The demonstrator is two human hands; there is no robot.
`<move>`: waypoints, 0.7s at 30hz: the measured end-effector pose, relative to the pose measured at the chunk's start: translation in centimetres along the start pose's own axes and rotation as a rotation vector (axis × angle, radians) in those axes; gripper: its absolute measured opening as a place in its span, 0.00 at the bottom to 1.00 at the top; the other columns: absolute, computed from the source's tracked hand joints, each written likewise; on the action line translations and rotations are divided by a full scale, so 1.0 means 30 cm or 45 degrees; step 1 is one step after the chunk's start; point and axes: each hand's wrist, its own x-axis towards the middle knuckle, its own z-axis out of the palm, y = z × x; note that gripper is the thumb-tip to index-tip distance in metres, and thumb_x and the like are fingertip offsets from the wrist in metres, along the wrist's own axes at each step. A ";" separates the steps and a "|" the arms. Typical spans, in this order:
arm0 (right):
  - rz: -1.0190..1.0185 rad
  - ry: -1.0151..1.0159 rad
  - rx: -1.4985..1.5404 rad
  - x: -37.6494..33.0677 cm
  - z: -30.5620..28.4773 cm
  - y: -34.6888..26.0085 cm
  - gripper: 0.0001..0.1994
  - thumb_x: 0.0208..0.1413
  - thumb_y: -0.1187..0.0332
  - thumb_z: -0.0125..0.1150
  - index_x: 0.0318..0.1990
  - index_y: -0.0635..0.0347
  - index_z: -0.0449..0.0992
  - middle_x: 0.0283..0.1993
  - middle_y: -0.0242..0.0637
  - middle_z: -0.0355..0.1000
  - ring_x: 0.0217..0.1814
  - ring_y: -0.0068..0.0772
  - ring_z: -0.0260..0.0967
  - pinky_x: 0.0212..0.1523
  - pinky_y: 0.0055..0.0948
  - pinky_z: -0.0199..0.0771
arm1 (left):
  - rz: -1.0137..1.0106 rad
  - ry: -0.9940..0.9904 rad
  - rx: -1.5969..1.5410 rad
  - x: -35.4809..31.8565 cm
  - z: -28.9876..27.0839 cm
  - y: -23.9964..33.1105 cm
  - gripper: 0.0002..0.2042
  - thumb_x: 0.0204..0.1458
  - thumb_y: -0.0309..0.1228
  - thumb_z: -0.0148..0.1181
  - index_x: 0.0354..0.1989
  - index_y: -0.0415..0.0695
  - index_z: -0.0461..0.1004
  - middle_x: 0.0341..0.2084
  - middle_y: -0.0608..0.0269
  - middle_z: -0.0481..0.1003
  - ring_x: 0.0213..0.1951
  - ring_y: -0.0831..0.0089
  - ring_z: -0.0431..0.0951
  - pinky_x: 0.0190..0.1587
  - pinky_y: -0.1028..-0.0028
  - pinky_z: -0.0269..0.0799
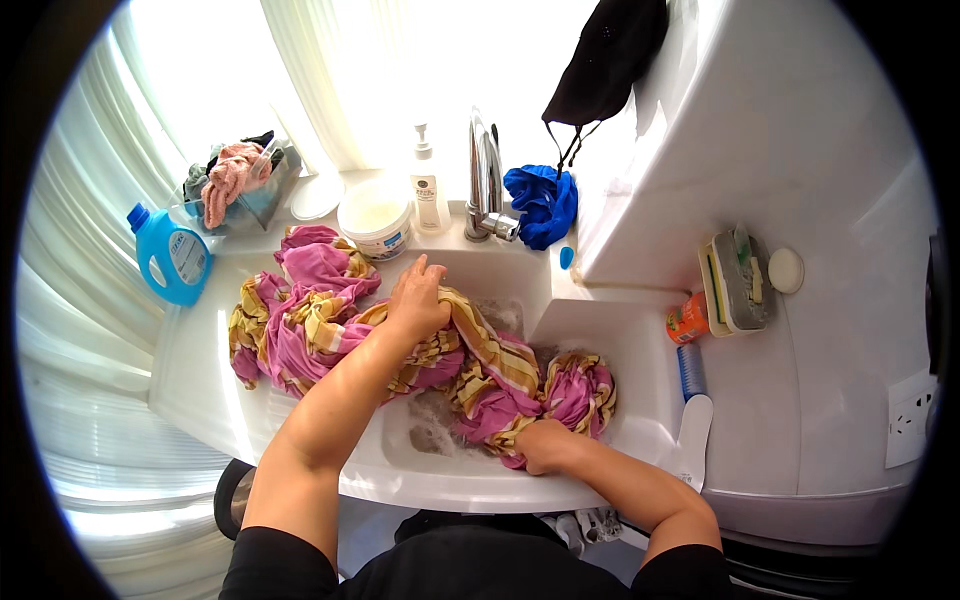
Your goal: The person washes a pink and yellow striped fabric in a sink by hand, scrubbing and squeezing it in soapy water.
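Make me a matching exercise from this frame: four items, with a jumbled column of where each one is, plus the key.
Column one:
1. Pink-and-yellow cloth
2. Blue jug
3. White pump bottle
4. Right hand

Column two:
A. Between the white tub and the chrome faucet
B. Against the bunched fabric, near the front rim of the basin
C. Partly on the white surface at left, partly in the basin
D. Farthest left of the four

Pairs: 1-C, 2-D, 3-A, 4-B
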 end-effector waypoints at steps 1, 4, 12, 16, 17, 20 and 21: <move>-0.017 -0.154 0.056 0.023 -0.041 0.014 0.11 0.42 0.64 0.56 0.31 0.60 0.79 0.32 0.48 0.75 0.41 0.47 0.74 0.40 0.42 0.73 | 0.250 0.054 0.097 -0.045 -0.013 0.054 0.21 0.38 0.27 0.56 0.46 0.39 0.70 0.53 0.42 0.65 0.57 0.47 0.63 0.60 0.55 0.57; -0.040 0.162 0.588 0.147 -0.078 0.088 0.26 0.38 0.51 0.63 0.44 0.56 0.76 0.43 0.49 0.73 0.46 0.47 0.71 0.48 0.44 0.69 | 0.836 -0.164 0.072 -0.181 0.039 0.163 0.22 0.36 0.27 0.58 0.46 0.40 0.70 0.52 0.46 0.66 0.57 0.50 0.63 0.61 0.52 0.54; 0.525 0.659 0.106 0.579 0.079 0.136 0.58 0.35 0.46 0.66 0.71 0.50 0.34 0.73 0.55 0.21 0.75 0.57 0.15 0.64 0.67 0.18 | 0.111 -0.601 0.774 -0.191 0.505 -0.117 0.49 0.45 0.59 0.55 0.68 0.41 0.41 0.67 0.44 0.42 0.69 0.48 0.36 0.69 0.56 0.25; 0.448 0.817 0.104 0.732 0.190 0.220 0.55 0.37 0.49 0.65 0.70 0.52 0.37 0.72 0.57 0.32 0.74 0.60 0.27 0.67 0.63 0.23 | 0.120 -0.775 0.943 -0.146 0.631 -0.162 0.50 0.41 0.53 0.62 0.68 0.41 0.41 0.67 0.45 0.41 0.69 0.48 0.36 0.69 0.55 0.28; 0.344 0.883 0.182 0.773 0.210 0.250 0.53 0.38 0.51 0.65 0.70 0.53 0.39 0.71 0.58 0.36 0.73 0.60 0.31 0.67 0.62 0.25 | 0.221 -0.570 1.085 -0.159 0.718 -0.228 0.49 0.41 0.52 0.62 0.68 0.41 0.43 0.67 0.45 0.42 0.69 0.47 0.37 0.69 0.55 0.30; 0.216 0.811 0.258 0.803 0.180 0.301 0.49 0.40 0.53 0.63 0.69 0.56 0.44 0.70 0.58 0.42 0.72 0.61 0.35 0.68 0.61 0.27 | 0.252 -0.689 1.157 -0.114 0.750 -0.224 0.44 0.43 0.48 0.61 0.66 0.41 0.48 0.66 0.45 0.46 0.68 0.48 0.41 0.68 0.56 0.34; 0.231 0.634 0.203 0.803 0.136 0.269 0.47 0.41 0.53 0.63 0.69 0.57 0.46 0.69 0.58 0.43 0.72 0.60 0.35 0.68 0.60 0.28 | 0.229 -0.757 1.157 -0.124 0.716 -0.227 0.42 0.43 0.47 0.60 0.65 0.41 0.50 0.66 0.45 0.47 0.68 0.48 0.42 0.68 0.56 0.36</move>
